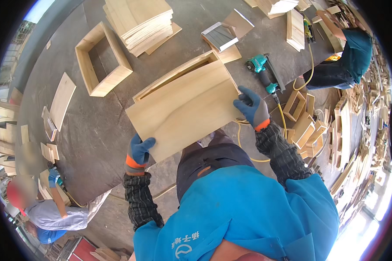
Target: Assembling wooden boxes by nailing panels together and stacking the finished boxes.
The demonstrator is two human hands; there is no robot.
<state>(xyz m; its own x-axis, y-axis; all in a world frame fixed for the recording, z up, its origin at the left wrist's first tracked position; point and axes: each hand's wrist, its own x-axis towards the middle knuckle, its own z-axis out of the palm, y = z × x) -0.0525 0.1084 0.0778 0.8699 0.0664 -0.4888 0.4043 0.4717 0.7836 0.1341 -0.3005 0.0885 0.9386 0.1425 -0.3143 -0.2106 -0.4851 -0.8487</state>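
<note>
A pale plywood panel (183, 108) lies on top of a wooden box frame (174, 77) on the dark workbench (96, 130). My left hand (139, 152), in a blue glove with an orange cuff, grips the panel's near left corner. My right hand (251, 106), gloved the same, holds the panel's right edge. A teal nail gun (265, 76) with a yellow hose rests on the bench just beyond my right hand.
An open square wooden frame (102, 58) and a stack of plywood sheets (139, 24) sit farther back. Small wooden boxes (307, 126) pile up at the right. One person (348, 56) works at the far right, another (52, 209) at the lower left.
</note>
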